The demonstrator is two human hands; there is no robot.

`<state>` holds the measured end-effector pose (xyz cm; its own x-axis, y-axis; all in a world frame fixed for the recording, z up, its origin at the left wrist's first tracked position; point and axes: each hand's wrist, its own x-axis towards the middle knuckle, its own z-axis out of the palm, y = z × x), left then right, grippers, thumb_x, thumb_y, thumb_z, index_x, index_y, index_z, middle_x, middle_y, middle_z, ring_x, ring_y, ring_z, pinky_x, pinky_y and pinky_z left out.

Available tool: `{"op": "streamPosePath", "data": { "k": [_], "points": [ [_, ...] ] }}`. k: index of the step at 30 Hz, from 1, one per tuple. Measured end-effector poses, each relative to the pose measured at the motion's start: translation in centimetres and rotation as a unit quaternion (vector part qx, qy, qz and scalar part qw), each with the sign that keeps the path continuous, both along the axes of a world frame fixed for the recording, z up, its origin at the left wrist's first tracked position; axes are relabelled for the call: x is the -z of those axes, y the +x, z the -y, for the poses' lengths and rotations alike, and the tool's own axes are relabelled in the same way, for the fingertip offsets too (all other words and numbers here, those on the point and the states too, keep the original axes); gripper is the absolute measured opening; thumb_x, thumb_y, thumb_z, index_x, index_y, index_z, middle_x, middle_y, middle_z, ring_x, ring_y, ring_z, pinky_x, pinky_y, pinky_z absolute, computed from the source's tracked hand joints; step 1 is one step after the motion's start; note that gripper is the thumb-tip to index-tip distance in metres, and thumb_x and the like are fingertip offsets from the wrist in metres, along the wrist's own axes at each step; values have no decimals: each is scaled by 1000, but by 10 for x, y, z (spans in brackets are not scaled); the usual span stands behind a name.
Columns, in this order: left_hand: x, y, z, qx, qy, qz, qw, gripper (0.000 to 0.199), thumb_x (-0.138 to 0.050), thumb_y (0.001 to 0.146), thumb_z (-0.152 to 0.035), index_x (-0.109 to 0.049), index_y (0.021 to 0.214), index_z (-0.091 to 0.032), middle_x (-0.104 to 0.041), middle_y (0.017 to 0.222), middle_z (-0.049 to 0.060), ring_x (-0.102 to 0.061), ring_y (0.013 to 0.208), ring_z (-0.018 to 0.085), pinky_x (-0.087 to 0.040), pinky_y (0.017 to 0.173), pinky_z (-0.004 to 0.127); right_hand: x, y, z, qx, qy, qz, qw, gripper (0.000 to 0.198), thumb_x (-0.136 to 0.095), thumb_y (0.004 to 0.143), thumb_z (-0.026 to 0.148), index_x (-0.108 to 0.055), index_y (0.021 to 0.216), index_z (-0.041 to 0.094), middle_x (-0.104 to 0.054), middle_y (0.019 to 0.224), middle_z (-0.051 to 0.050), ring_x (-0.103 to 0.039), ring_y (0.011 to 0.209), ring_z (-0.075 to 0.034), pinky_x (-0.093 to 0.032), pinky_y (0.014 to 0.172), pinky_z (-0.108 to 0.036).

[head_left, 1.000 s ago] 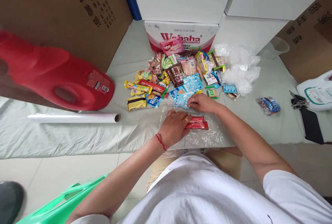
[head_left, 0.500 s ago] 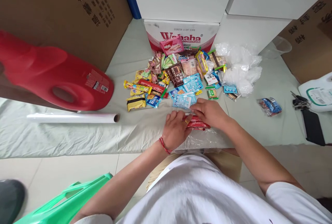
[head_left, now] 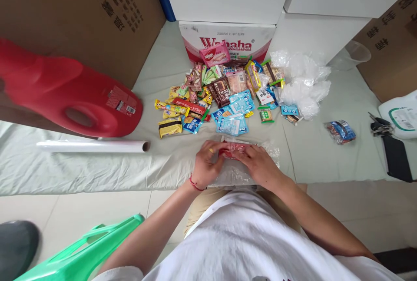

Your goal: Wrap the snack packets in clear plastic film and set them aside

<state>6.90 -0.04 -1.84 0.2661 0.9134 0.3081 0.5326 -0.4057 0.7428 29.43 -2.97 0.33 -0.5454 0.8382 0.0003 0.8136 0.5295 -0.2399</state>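
Observation:
Near the table's front edge, red snack packets (head_left: 235, 150) lie on a sheet of clear plastic film (head_left: 239, 174). My left hand (head_left: 208, 161) grips their left end, its fingers curled over the top. At the right end, my right hand (head_left: 260, 164) presses its fingers and thumb onto the same packets. Crinkled film shows beyond the right fingers. Just behind them lie light-blue snack packets (head_left: 232, 124), at the front of a mixed pile of wrapped snacks (head_left: 219, 92).
Crumpled clear plastic (head_left: 304, 87) sits right of the pile, a wrapped bundle (head_left: 340, 132) farther right. A film roll (head_left: 93, 146) and red jug (head_left: 71, 94) lie left. Keys (head_left: 379, 125) and a black phone-like object (head_left: 396, 158) are at right. A green stool (head_left: 87, 246) stands below.
My left hand has shifted left. My right hand has come down and nearer, onto the right end of the red packets, which have moved slightly left.

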Motion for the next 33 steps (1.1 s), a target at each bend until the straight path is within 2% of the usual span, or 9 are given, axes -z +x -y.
{"op": "streamPosePath", "data": {
  "k": [4,7,9,12,16,21,24,27,33],
  "points": [
    [4,-14,-21,-118,-14,25,993,61,-69,80,-23,-54,140,-21,-61,137,14,-58,124,30,-51,103,49,-6,-3,1,-6,9,42,999,63,-59,96,9,-54,152,36,-65,103,-10,-54,99,-26,-40,84,-38],
    [3,-13,-42,-16,-62,41,997,86,-67,75,-19,-39,156,-22,-59,144,14,-58,126,29,-46,109,51,-10,-5,0,-11,14,58,998,64,-60,96,10,-53,152,39,-64,102,-10,-53,98,-26,-39,83,-38],
    [0,-13,-54,59,-93,53,993,72,-61,77,-18,-53,148,-24,-72,118,8,-63,111,24,-49,105,47,-10,-6,-1,-11,17,63,998,64,-60,96,11,-53,152,41,-64,104,-9,-52,99,-26,-39,83,-37],
    [-4,-21,-65,123,-88,60,987,33,-56,82,-21,-80,104,-25,-70,82,4,-62,91,22,-53,91,43,-9,-6,-1,-11,30,67,997,67,-59,97,12,-47,155,45,-63,103,-8,-52,96,-25,-38,82,-37],
    [-1,-52,-64,156,-74,50,984,27,-56,80,-21,-73,59,-24,-67,71,6,-62,83,21,-53,84,41,-6,-4,0,-15,31,61,998,69,-60,97,13,-48,154,49,-60,99,-7,-49,94,-24,-35,78,-36],
    [-2,-100,-46,196,-54,-43,978,30,-54,78,-13,-66,53,-25,-68,65,4,-62,79,20,-52,82,39,-3,-3,0,-7,15,57,998,67,-61,95,10,-55,148,49,-59,100,-7,-48,95,-25,-33,77,-35],
    [-24,-110,-34,137,-20,-58,989,28,-53,80,-11,-70,63,-25,-70,77,3,-61,85,21,-51,85,41,-4,-4,0,-6,16,55,998,67,-60,95,8,-56,148,49,-59,98,-7,-47,94,-25,-33,77,-35],
    [-56,-87,-24,80,57,-47,994,27,-51,86,-10,-73,80,-24,-73,94,4,-64,98,22,-51,94,42,-5,-5,3,-6,23,48,999,71,-60,93,5,-54,150,48,-59,98,-8,-47,94,-25,-33,77,-35],
    [-74,4,-20,275,98,-187,938,38,-46,99,-15,-67,130,-21,-73,131,10,-65,121,24,-47,101,42,-1,-7,10,-4,48,35,998,49,-55,101,15,-63,143,40,-62,121,-11,-47,108,-28,-37,88,-39]
  ]
}}
